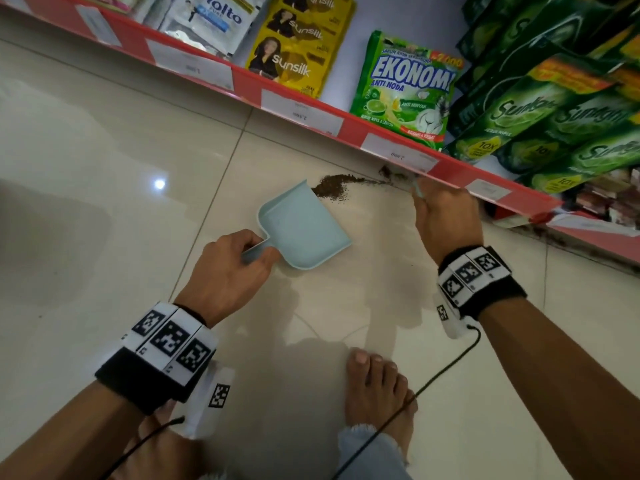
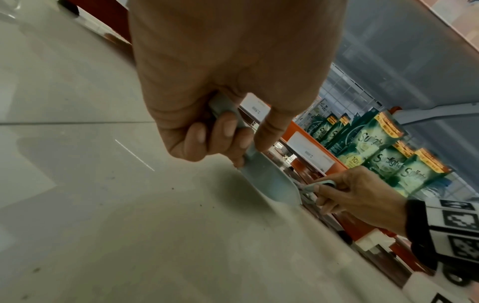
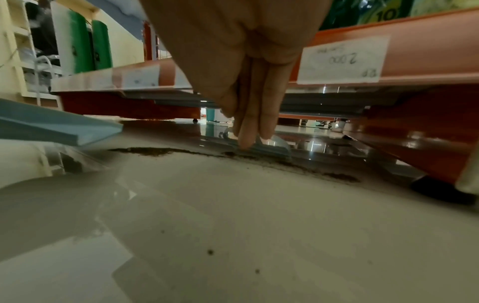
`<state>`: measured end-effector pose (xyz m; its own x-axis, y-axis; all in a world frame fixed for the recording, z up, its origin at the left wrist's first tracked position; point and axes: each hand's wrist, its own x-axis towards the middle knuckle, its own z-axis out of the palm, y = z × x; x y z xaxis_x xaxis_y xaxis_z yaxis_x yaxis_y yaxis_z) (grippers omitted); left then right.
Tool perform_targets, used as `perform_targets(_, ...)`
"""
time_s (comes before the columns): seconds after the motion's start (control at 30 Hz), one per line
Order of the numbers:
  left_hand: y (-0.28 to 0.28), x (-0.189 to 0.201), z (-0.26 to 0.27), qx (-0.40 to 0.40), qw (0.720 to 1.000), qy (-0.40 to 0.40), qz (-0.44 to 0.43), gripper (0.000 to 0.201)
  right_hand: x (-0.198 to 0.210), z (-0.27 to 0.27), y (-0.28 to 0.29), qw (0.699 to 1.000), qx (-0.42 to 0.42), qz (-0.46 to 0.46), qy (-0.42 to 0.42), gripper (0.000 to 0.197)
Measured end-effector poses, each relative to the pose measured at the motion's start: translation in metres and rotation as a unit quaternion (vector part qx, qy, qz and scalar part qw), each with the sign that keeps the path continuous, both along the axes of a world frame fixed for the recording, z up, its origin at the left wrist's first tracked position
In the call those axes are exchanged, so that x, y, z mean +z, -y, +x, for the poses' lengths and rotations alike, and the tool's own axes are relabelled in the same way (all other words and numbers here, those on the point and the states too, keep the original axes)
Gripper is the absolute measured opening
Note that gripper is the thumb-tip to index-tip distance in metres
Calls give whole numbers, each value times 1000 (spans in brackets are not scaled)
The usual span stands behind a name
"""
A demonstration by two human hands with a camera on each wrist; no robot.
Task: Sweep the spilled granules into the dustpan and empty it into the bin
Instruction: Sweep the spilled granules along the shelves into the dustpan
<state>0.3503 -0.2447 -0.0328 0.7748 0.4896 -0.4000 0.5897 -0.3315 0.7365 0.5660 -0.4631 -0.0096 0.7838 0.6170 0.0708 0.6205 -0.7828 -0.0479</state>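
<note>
A light-blue dustpan [image 1: 304, 226] lies tilted on the glossy tile floor, its open mouth facing a pile of dark brown granules [image 1: 329, 187]. My left hand [image 1: 252, 251] grips the dustpan's short handle [image 2: 228, 114]. A thin trail of granules [image 3: 285, 164] runs from the pile to the foot of the shelf. My right hand [image 1: 433, 202] pinches a small light-blue brush [image 1: 417, 188], and the brush head [image 3: 272, 148] touches the floor at the shelf end of the trail. The dustpan's rim [image 3: 64, 133] hovers just left of the pile.
A low red shelf edge [image 1: 346, 128] with white price labels overhangs the floor right behind the granules. Packs of soap and shampoo [image 1: 405, 88] stand on it. My bare feet [image 1: 377, 386] and the wrist cables [image 1: 433, 375] are near the lower frame.
</note>
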Motion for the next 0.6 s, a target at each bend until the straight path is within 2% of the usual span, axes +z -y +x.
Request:
perform_targets(0.17, 12, -2, 10, -22, 1000, 1, -9, 28, 2, -26, -2, 987, 92, 84, -105, 28)
perform_targets(0.27, 19, -5, 14, -34, 999, -4, -9, 25, 7, -33, 4, 988, 99, 110, -53, 27)
perform_targets(0.33, 24, -7, 18, -44, 999, -6, -6, 24, 11, -22, 10, 992, 60, 108, -2, 24)
perform_targets(0.4, 29, -7, 22, -53, 999, -8, -7, 23, 13, -8, 17, 998, 0, 59, 20, 19)
perform_targets(0.47, 33, -7, 27, -61, 998, -7, -9, 22, 10, -1, 22, 999, -18, 25, -10, 18)
perform_targets(0.53, 37, -6, 31, -69, 998, -1, -13, 22, 6, -8, 24, 997, 21, 35, -69, 19)
perform_targets(0.6, 41, -4, 36, -75, 997, 4, -20, 21, 4, -24, 25, 993, 62, 58, -87, 22)
